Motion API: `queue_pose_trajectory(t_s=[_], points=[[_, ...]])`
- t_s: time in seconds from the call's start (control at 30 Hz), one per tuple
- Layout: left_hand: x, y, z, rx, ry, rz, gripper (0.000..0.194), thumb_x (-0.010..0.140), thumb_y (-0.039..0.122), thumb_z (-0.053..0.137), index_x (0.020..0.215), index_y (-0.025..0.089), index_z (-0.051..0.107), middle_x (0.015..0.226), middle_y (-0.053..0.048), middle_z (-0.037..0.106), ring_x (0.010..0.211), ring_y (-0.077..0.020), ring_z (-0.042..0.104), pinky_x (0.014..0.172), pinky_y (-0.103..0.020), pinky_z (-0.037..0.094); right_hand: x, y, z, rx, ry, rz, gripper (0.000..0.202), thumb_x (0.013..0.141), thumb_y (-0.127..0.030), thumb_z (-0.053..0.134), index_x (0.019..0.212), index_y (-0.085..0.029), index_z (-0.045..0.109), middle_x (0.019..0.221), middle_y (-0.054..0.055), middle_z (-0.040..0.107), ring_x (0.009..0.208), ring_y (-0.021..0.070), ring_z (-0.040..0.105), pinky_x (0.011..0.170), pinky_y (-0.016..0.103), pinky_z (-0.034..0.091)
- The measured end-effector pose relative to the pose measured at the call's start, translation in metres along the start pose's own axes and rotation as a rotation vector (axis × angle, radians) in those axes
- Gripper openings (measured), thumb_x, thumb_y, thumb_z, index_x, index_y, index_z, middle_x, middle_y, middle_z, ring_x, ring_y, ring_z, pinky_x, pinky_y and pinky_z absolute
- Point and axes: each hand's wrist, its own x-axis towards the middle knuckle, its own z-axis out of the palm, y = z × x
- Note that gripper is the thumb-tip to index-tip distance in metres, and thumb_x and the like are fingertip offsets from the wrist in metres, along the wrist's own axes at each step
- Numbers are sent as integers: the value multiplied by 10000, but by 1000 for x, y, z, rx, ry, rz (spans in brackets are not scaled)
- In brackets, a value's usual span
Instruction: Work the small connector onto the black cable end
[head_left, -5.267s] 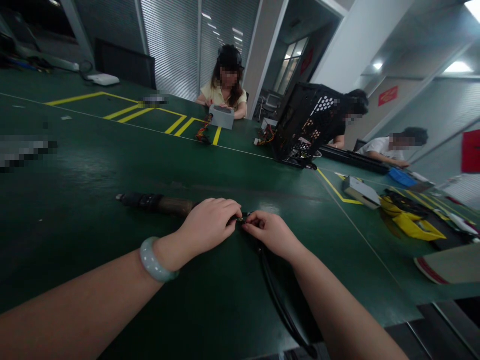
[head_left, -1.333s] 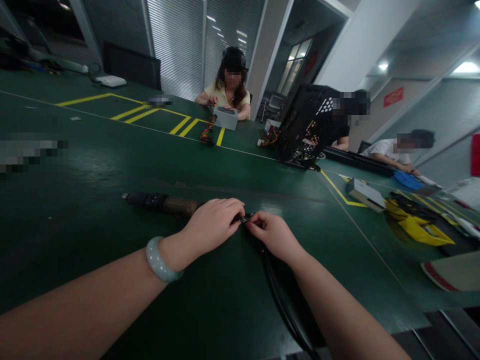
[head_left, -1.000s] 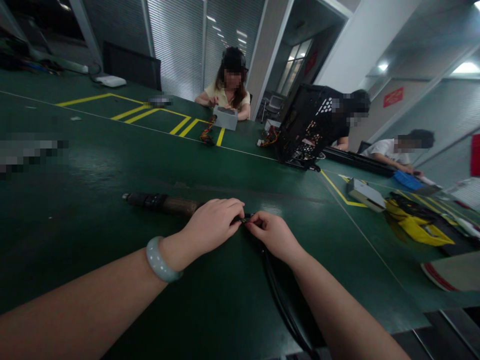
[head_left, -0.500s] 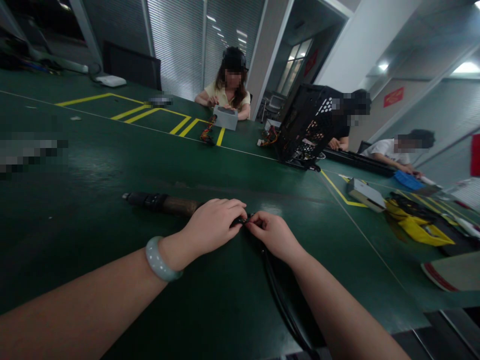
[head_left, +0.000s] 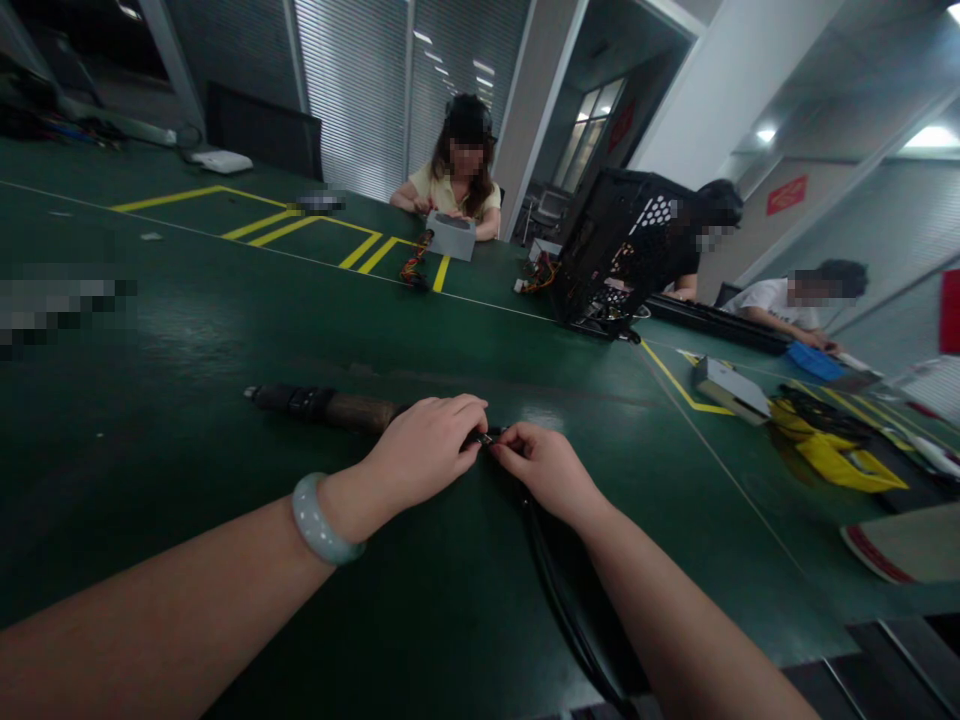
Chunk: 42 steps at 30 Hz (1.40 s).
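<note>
An electric screwdriver point(head_left: 356, 411) with a black front end and a brown grip lies on the green table, its tip to the left. My left hand point(head_left: 427, 450) is wrapped over the rear end of it, which the palm and fingers hide. Close beside it, my right hand point(head_left: 551, 470) pinches the end of a black cable point(head_left: 559, 580). Between the two sets of fingertips a small dark connector point(head_left: 486, 439) with a metallic glint shows. Whether its halves are joined I cannot tell. The cable runs from under my right hand to the table's near edge.
A black computer case point(head_left: 607, 250) stands beyond my hands to the right. Across the table a person sits behind a grey power supply point(head_left: 451, 236) with loose wires. Two more people work at the right. Another metal box point(head_left: 731, 388) and a yellow bag point(head_left: 847, 460) lie there.
My left fingertips have shifted slightly left, and a little more of the metallic part shows between the hands. The screwdriver has not moved.
</note>
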Motion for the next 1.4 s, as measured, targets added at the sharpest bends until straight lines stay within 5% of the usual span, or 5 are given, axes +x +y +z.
queue_pose_trajectory(t_s=[1.4], points=[[0,-3,1,-47,10,33,94,863,216,565,935,211,625,1179,-45,631,1045,-248,606,888,-429,478,0,4,-1,61,-35,1,146,879,-331,580,866,-206,655,788,-11,692,692,137,612,613,233,406]])
